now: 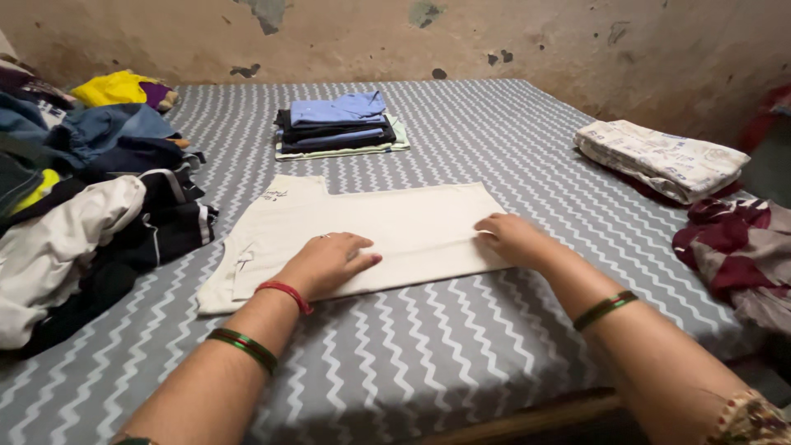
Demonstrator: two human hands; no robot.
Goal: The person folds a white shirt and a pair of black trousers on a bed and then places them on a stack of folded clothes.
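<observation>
Both hands, left [329, 262] and right [512, 237], flat, fingers spread, atop cream garment [412, 222].

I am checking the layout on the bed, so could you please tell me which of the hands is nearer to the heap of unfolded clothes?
Left. The left hand rests on the cream garment, closer to the heap of unfolded clothes; the right hand presses the garment's far end.
</observation>
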